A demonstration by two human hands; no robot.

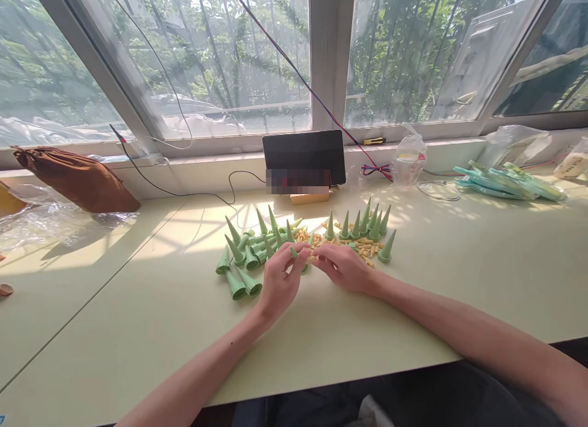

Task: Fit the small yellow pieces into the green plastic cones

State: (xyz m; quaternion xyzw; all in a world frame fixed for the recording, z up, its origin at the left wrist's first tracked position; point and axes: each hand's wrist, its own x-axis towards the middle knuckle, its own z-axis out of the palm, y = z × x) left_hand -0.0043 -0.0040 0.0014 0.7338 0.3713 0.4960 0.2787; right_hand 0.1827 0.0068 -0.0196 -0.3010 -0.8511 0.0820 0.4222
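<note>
My left hand (279,277) is closed around a green plastic cone (294,253), whose pointed end shows between thumb and fingers. My right hand (344,266) meets it, fingertips pinched together near the cone; whatever they grip is too small or hidden to make out. To the left lie several loose green cones (236,286), some on their sides with hollow, ribbed bases showing. On the right, several more cones (387,248) stand upright with points up. Small yellow peg-like pieces (366,250) are heaped behind and beside my hands.
A dark tablet (305,154) leans at the windowsill on a small cardboard stand (310,198). Far left are a brown drawstring bag (85,179) and clear plastic wrap (68,228). At the right sit a bagged cup (408,160) and green-blue plastic packets (505,182). Cables run along the back.
</note>
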